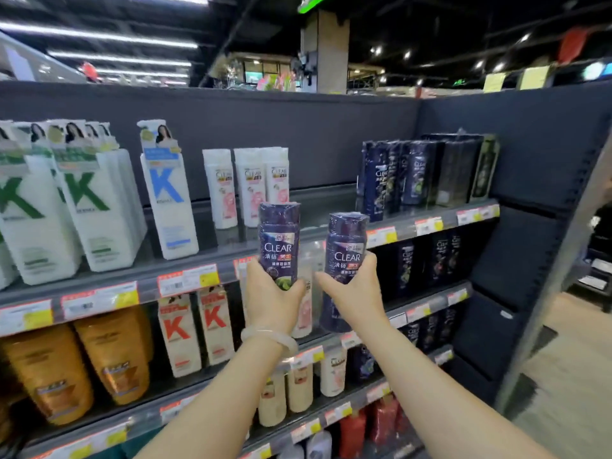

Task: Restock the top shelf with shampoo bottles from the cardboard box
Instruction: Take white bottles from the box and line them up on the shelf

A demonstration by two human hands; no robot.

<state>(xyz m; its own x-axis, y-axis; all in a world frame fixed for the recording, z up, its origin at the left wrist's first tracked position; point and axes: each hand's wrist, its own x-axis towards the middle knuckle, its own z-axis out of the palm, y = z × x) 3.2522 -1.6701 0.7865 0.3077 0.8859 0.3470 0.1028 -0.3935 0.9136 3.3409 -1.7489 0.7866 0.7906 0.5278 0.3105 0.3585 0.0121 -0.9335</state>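
Two dark purple CLEAR bottles are up mid-frame, one per hand: left hand (273, 293) wraps the left bottle (279, 241), right hand (351, 289) wraps the right bottle (346, 246), both in front of the top shelf (331, 207). That shelf has three white CLEAR bottles (246, 185) centre and a dark cluster (397, 175) at right, too bunched to count.

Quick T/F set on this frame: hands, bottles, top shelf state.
1. Each hand grips one dark purple CLEAR shampoo bottle: left hand with left bottle, right hand with right bottle. True.
2. Both bottles already stand on the grey top shelf. False: they are held in front of it.
3. A gap lies between the white CLEAR bottles and the dark bottles. True.
4. The held bottles are upside down. False: labels read upright.
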